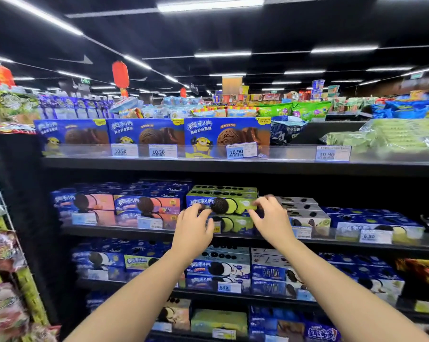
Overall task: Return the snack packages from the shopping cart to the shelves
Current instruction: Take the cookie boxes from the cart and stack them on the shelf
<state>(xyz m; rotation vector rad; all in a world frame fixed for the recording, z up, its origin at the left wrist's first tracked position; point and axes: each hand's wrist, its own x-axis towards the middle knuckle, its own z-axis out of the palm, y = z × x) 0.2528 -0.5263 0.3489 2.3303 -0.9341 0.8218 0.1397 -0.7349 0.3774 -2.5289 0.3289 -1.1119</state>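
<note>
A blue and green cookie box (223,204) sits on top of a stack on the middle shelf (124,230), front face toward me. My left hand (193,228) is at the box's lower left corner with fingers curled against its front. My right hand (270,217) is at the box's right end, fingers bent over that edge. Both forearms reach up from the bottom of the view. The shopping cart is out of view.
Pink and blue cookie boxes (144,206) stand left of the green box, grey ones (302,211) to its right. The top shelf (208,164) holds large blue boxes with price tags. Lower shelves carry more boxes. A wire rack of snack bags (1,255) hangs at the left.
</note>
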